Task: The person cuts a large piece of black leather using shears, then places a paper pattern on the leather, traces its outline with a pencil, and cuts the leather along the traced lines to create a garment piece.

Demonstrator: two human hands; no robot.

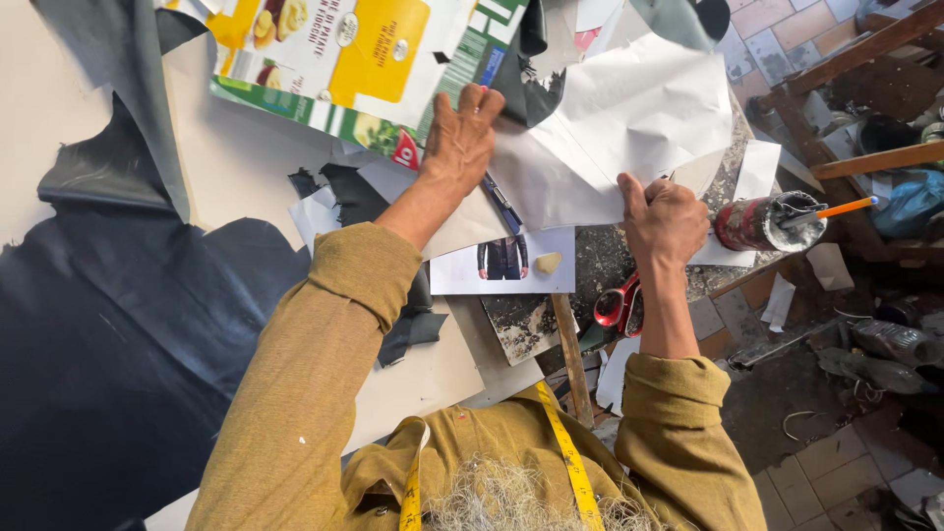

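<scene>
Left hand (pixel 460 138) lies flat, fingers spread, pinning the white paper (pixel 629 118); right hand (pixel 667 218) is fisted on its edge. Scissors (pixel 618 307) sit unused, paper looks uncut so far.

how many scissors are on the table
1. One pair of scissors with red handles lies at the table's right edge, just under the right hand's wrist. Its blades are hidden, and more could lie under the white paper.

One head-worn camera looks steeply down, close over the cluttered worktable (pixel 246 147).
</scene>
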